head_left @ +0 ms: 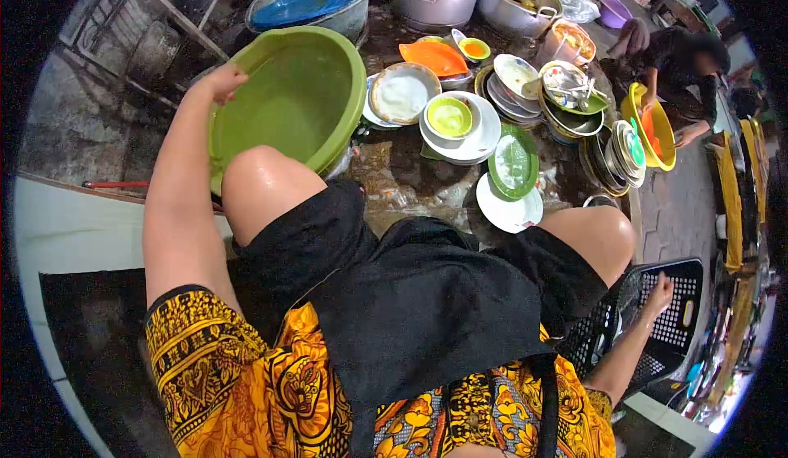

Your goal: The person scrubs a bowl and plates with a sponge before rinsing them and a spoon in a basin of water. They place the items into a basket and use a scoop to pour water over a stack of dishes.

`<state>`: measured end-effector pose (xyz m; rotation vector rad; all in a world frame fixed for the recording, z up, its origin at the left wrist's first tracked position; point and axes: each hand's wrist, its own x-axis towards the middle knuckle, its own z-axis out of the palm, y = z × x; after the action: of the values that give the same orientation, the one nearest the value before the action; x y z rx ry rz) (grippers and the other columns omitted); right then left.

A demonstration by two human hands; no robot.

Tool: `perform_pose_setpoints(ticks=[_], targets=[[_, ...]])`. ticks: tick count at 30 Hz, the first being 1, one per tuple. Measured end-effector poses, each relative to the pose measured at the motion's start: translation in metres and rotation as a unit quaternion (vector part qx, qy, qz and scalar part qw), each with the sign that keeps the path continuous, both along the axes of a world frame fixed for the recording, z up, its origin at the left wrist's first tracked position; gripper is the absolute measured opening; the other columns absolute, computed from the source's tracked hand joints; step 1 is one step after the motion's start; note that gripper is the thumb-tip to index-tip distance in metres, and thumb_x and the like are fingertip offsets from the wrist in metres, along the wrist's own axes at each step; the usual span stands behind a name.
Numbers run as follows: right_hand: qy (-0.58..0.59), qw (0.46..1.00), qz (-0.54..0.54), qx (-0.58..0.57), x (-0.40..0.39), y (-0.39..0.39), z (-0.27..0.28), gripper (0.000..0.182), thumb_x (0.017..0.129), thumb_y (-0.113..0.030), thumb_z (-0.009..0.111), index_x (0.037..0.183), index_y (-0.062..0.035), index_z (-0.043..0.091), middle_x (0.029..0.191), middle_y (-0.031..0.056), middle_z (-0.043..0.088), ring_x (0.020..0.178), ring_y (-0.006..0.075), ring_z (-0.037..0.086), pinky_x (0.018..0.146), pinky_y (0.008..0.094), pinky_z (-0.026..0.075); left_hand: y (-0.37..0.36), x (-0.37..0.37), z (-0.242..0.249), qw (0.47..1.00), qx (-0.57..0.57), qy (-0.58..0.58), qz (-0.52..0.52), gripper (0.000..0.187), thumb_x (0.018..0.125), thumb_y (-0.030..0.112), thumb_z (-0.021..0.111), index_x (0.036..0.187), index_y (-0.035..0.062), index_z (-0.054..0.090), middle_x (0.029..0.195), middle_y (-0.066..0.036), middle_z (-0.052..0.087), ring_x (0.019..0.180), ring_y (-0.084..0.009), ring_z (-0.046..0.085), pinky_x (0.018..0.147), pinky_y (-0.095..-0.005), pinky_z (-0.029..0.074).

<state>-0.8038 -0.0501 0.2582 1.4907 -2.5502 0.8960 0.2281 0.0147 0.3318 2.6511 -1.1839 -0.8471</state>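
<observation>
Basin, green, occupies the upper left of the frame, its longer apparent axis running from lower left to upper right. Left hand is nearer, at the upper-left rim; the interior lies right of and below it. Forearm raised, fingers bent inward; grip on the rim cannot be determined. Right hand, lower right, is curled beside black crate; contents of the grasp not discernible.

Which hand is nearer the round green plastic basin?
Left. The left hand is at the rim of the green basin; the right hand is away, by the black perforated crate.
</observation>
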Motion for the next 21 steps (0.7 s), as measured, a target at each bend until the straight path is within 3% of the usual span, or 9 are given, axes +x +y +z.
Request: perform_pose_setpoints(ticks=[4,6,8,11,13,14,16,18,21], targets=[[-0.096,0.979,0.161,-0.085,0.066,-0.054,0.058,0.037,0.086,-0.035,0.051,0.083,0.0005,0.060,0.062,0.0062,0.054,0.058,0.0134,0.051,0.055,0.0279,0.042,0.011,-0.005,0.001,1.000,0.010,0.004,-0.004,0.038,0.085,0.033,0.049,0.115,0.0087,0.050,0.091,-0.009,0.055,0.064,-0.0156,0.054,0.047,-0.0331,0.045],[-0.041,0.938,0.318,-0.135,0.116,-0.071,0.092,0.033,0.088,-0.031,0.048,0.091,-0.0004,0.060,0.070,0.0077,0.057,0.066,0.0124,0.053,0.063,0.0262,0.043,0.010,-0.011,0.000,1.000,0.009,0.002,-0.006,0.038,0.085,0.032,0.049,0.114,0.0091,0.050,0.090,-0.009,0.055,0.064,-0.0150,0.054,0.048,-0.0326,0.045],[-0.138,0.925,0.342,-0.087,0.158,-0.090,0.119,0.025,0.090,-0.023,0.046,0.099,-0.0027,0.058,0.082,0.0085,0.059,0.074,0.0132,0.056,0.070,0.0254,0.043,-0.003,-0.018,0.003,0.999,-0.032,0.000,-0.033,0.037,0.085,0.033,0.048,0.113,0.0096,0.051,0.091,-0.007,0.055,0.066,-0.0144,0.054,0.050,-0.0315,0.045],[-0.047,0.924,0.376,-0.045,0.214,-0.099,0.143,0.021,0.088,-0.017,0.048,0.103,-0.0050,0.057,0.091,0.0086,0.059,0.079,0.0157,0.056,0.074,0.0269,0.043,-0.019,-0.036,0.005,0.995,-0.074,0.002,-0.059,0.036,0.085,0.033,0.050,0.112,0.0094,0.052,0.087,-0.004,0.055,0.066,-0.0116,0.052,0.051,-0.0281,0.043],[-0.009,0.881,0.471,-0.029,0.262,-0.089,0.153,0.021,0.084,-0.009,0.051,0.105,-0.0056,0.055,0.099,0.0099,0.057,0.084,0.0200,0.057,0.078,0.0289,0.043,-0.035,-0.061,0.021,0.994,-0.088,-0.009,-0.069,0.034,0.084,0.032,0.053,0.107,0.0073,0.054,0.082,-0.005,0.058,0.068,-0.0118,0.053,0.056,-0.0281,0.044],[0.080,0.850,0.518,-0.041,0.271,-0.088,0.155,0.026,0.079,-0.003,0.055,0.105,-0.0055,0.054,0.105,0.0127,0.055,0.091,0.0238,0.056,0.082,0.0305,0.043,-0.046,-0.053,0.015,0.993,-0.092,-0.014,-0.068,0.034,0.084,0.032,0.053,0.107,0.0073,0.054,0.082,-0.005,0.058,0.068,-0.0118,0.053,0.056,-0.0281,0.044],[0.151,0.830,0.537,0.009,0.292,-0.077,0.157,0.032,0.076,-0.002,0.057,0.107,-0.0044,0.054,0.113,0.0130,0.052,0.098,0.0249,0.053,0.087,0.0326,0.039,-0.079,-0.020,-0.010,0.971,-0.155,-0.050,-0.174,0.033,0.081,0.032,0.053,0.103,0.0078,0.058,0.082,-0.007,0.061,0.069,-0.0156,0.056,0.062,-0.0312,0.046],[0.068,0.833,0.540,0.096,0.320,-0.067,0.162,0.034,0.070,-0.001,0.060,0.104,-0.0037,0.054,0.116,0.0146,0.050,0.102,0.0289,0.051,0.089,0.0353,0.038,-0.109,-0.009,-0.010,0.958,-0.176,-0.098,-0.203,0.030,0.078,0.029,0.056,0.097,0.0062,0.061,0.083,-0.011,0.063,0.074,-0.0198,0.060,0.066,-0.0330,0.047],[0.119,0.808,0.567,0.107,0.336,-0.070,0.148,0.039,0.064,-0.001,0.064,0.101,-0.0061,0.055,0.114,0.0136,0.051,0.105,0.0311,0.047,0.091,0.0381,0.036,-0.159,-0.007,-0.014,0.963,-0.210,-0.117,-0.123,0.029,0.076,0.027,0.055,0.093,0.0055,0.063,0.088,-0.015,0.063,0.079,-0.0255,0.061,0.072,-0.0348,0.046]])
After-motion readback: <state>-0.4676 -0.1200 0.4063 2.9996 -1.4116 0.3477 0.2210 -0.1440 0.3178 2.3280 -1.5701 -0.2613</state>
